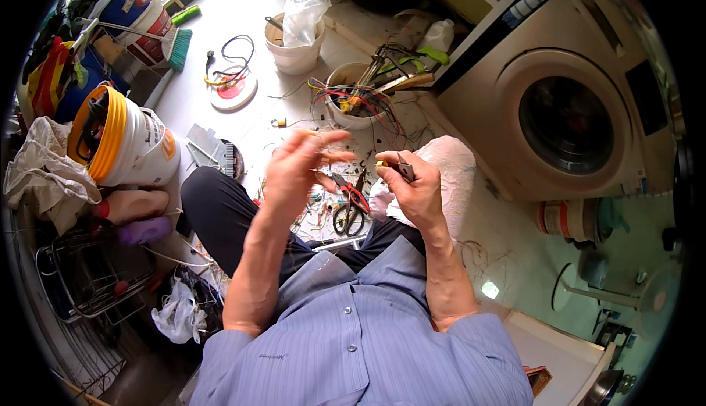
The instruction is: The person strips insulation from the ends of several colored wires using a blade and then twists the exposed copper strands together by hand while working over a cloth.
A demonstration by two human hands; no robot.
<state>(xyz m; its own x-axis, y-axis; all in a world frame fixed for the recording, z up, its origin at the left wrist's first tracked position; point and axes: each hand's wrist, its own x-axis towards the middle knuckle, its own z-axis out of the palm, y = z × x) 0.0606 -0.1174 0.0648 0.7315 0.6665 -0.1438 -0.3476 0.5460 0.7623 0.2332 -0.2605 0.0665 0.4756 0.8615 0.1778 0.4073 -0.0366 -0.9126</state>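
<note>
My left hand is raised over my left thigh, its fingers stretched apart and smeared by motion; nothing shows plainly in it. My right hand is closed around a small yellow-ended piece. A flat dark metal piece sticks out by the same fingers; I cannot tell whether the two are one tool. Between my knees lie red-handled pliers and a pair of black scissors. Cut wire scraps of several colours litter the floor around them. A pale pink cloth covers my right knee.
Ahead, a white bucket holds tangled wires, beside another bucket with a plastic bag. A coiled cable rests on a round lid. At left stand a white bucket with an orange rim and a dustpan; at right, a washing machine.
</note>
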